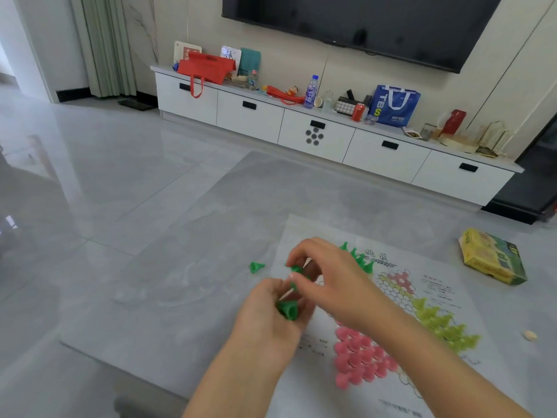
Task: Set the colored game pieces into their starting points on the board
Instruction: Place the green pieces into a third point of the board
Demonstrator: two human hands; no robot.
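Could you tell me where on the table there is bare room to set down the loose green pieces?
The grey marble tabletop is bare left of the paper game board, apart from one fallen green cone piece. A smaller bare strip runs between the board and the yellow game box. The board's near corners are crowded with pink pieces and yellow-green pieces.

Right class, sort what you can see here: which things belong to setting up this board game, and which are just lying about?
Part of the job:
paper board
green pieces in the left hand
green piece pinched by the right hand
stray green piece
pink pieces
yellow-green pieces

Lying about:
yellow box
blue bag
red bag
water bottle
red can
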